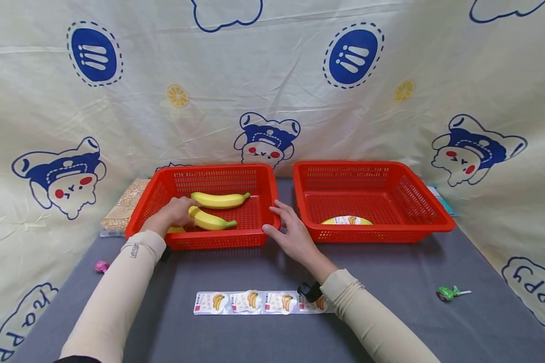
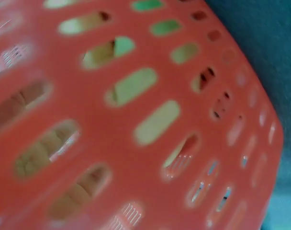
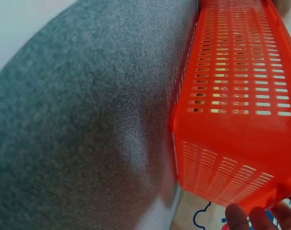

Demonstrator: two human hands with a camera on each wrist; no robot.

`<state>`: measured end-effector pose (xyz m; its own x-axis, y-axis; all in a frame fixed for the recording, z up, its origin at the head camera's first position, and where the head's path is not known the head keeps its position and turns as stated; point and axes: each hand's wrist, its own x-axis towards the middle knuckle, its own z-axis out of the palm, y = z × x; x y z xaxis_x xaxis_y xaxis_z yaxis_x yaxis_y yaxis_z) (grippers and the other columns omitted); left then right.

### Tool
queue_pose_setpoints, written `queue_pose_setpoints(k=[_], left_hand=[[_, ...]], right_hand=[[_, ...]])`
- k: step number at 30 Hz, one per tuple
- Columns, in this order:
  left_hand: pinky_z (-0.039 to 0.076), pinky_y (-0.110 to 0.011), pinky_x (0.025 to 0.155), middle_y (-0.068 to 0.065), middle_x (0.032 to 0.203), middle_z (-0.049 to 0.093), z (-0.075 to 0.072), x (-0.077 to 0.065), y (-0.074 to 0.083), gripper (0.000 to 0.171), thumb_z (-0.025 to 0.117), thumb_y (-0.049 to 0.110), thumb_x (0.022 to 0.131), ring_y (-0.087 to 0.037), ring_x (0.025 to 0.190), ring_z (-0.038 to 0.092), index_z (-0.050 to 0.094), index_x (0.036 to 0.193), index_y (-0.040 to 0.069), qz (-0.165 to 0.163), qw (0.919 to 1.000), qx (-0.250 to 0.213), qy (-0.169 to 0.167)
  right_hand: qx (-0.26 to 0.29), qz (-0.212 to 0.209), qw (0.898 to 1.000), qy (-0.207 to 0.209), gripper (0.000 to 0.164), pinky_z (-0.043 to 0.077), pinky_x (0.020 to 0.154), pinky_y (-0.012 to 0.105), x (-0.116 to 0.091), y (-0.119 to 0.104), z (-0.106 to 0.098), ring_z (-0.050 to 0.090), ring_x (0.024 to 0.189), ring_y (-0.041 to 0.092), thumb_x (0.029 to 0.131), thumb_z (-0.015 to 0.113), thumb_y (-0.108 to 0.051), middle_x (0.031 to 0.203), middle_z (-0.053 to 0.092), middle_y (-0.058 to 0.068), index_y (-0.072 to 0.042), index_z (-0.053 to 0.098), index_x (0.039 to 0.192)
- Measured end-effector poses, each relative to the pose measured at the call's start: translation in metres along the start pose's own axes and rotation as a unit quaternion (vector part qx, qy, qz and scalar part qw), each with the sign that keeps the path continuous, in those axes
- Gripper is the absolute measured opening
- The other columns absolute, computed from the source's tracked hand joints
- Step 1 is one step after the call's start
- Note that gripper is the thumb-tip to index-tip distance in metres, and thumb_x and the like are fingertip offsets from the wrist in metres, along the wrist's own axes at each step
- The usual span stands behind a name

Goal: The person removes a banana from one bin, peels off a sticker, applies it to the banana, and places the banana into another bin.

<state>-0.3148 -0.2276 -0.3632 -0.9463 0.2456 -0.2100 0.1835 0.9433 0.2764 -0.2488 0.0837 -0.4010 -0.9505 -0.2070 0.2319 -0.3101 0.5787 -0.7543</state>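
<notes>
We saw a left red basket [image 1: 218, 240] and a right red basket [image 1: 368, 235] side by side on a grey table [image 1: 236, 340]; our left hand [image 1: 174, 210] was inside the left one beside two yellow bananas [image 1: 221, 201], our right hand [image 1: 296, 236] touched its right rim, with a label strip [image 1: 261, 302] in front

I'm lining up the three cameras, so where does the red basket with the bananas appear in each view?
Head: the red basket sits left of centre, with bananas inside.
Left wrist: the red basket fills most of the picture, its slotted wall close up.
Right wrist: the red basket takes up the right side, yellow showing through its slots.
Shared landmark: the grey tablecloth.
</notes>
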Motion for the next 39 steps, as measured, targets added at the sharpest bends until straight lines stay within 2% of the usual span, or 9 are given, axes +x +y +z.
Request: queue_pose_setpoints(k=[3, 7, 14, 19, 24, 28, 31, 35, 39], left_hand=[[0.039, -0.054, 0.097, -0.024, 0.136, 0.044, 0.004, 0.003, -0.001, 0.059, 0.07, 0.013, 0.079, -0.04, 0.117, 0.037, 0.051, 0.135, 0.009, 0.008, 0.9992, 0.037, -0.008], [0.043, -0.051, 0.093, -0.019, 0.139, 0.043, 0.008, 0.004, 0.003, 0.061, 0.073, 0.014, 0.076, -0.036, 0.114, 0.038, 0.052, 0.134, 0.014, 0.003, 0.9976, 0.069, -0.008], [0.041, -0.051, 0.094, -0.017, 0.139, 0.045, 0.011, 0.005, 0.006, 0.055, 0.074, 0.016, 0.076, -0.034, 0.113, 0.037, 0.056, 0.129, 0.016, -0.002, 0.9971, 0.076, -0.006], [0.032, -0.056, 0.104, -0.017, 0.139, 0.048, 0.011, 0.004, 0.001, 0.05, 0.069, 0.023, 0.082, -0.04, 0.124, 0.032, 0.055, 0.129, 0.015, 0.026, 0.9988, 0.031, -0.028], [0.015, -0.064, 0.11, -0.019, 0.142, 0.044, 0.01, 0.005, -0.008, 0.051, 0.064, 0.027, 0.087, -0.048, 0.137, 0.015, 0.049, 0.134, 0.012, 0.046, 0.9973, -0.03, -0.049], [0.015, -0.065, 0.109, -0.021, 0.142, 0.043, 0.007, 0.002, -0.012, 0.053, 0.059, 0.031, 0.09, -0.048, 0.137, 0.015, 0.045, 0.138, 0.011, 0.066, 0.9952, -0.056, -0.045], [0.021, -0.062, 0.108, -0.02, 0.137, 0.044, 0.006, -0.001, -0.013, 0.055, 0.056, 0.035, 0.092, -0.044, 0.132, 0.026, 0.043, 0.14, 0.011, 0.072, 0.9934, -0.078, -0.044], [0.028, -0.058, 0.105, -0.018, 0.13, 0.044, 0.005, -0.002, -0.014, 0.059, 0.051, 0.041, 0.093, -0.035, 0.121, 0.035, 0.037, 0.143, 0.013, 0.056, 0.9904, -0.114, -0.055], [0.032, -0.053, 0.099, -0.016, 0.125, 0.043, 0.006, -0.001, -0.012, 0.06, 0.044, 0.047, 0.095, -0.032, 0.117, 0.036, 0.03, 0.145, 0.016, 0.053, 0.9856, -0.148, -0.063]], right_hand=[[0.001, -0.001, 1.0, -0.005, 0.063, 0.044, 0.1, 0.045, -0.001, 0.0, 0.0, 0.037, 0.137, 0.024, 0.084, 0.067, -0.04, 0.153, 0.031, -0.003, -0.018, 0.045, 0.139], [0.001, -0.006, 1.0, -0.003, 0.063, 0.044, 0.1, 0.045, -0.002, 0.0, 0.0, 0.038, 0.136, 0.025, 0.084, 0.067, -0.039, 0.153, 0.031, -0.001, -0.018, 0.045, 0.139], [0.001, -0.006, 1.0, 0.005, 0.062, 0.045, 0.099, 0.044, -0.004, 0.002, 0.0, 0.039, 0.135, 0.024, 0.083, 0.068, -0.039, 0.152, 0.032, -0.003, -0.018, 0.046, 0.138], [0.001, -0.008, 1.0, 0.005, 0.063, 0.045, 0.099, 0.044, -0.004, 0.003, 0.002, 0.039, 0.135, 0.024, 0.083, 0.068, -0.04, 0.152, 0.032, -0.004, -0.018, 0.046, 0.139], [-0.003, -0.01, 1.0, 0.003, 0.063, 0.045, 0.099, 0.045, -0.002, 0.002, 0.002, 0.039, 0.135, 0.025, 0.084, 0.067, -0.04, 0.152, 0.031, -0.002, -0.018, 0.046, 0.139], [-0.01, -0.01, 1.0, 0.004, 0.061, 0.046, 0.099, 0.044, -0.002, 0.001, 0.001, 0.039, 0.135, 0.025, 0.084, 0.067, -0.039, 0.152, 0.032, -0.002, -0.019, 0.046, 0.138], [-0.011, -0.012, 1.0, 0.005, 0.061, 0.046, 0.099, 0.043, -0.002, 0.0, 0.001, 0.039, 0.136, 0.025, 0.084, 0.066, -0.04, 0.153, 0.032, -0.002, -0.019, 0.046, 0.138], [-0.012, -0.011, 1.0, 0.005, 0.061, 0.046, 0.099, 0.043, -0.001, 0.001, 0.002, 0.039, 0.136, 0.024, 0.085, 0.066, -0.04, 0.153, 0.031, -0.003, -0.019, 0.046, 0.139], [-0.013, -0.01, 1.0, 0.004, 0.061, 0.046, 0.099, 0.042, -0.001, 0.001, 0.002, 0.039, 0.136, 0.024, 0.085, 0.066, -0.039, 0.153, 0.031, -0.003, -0.019, 0.046, 0.138]])
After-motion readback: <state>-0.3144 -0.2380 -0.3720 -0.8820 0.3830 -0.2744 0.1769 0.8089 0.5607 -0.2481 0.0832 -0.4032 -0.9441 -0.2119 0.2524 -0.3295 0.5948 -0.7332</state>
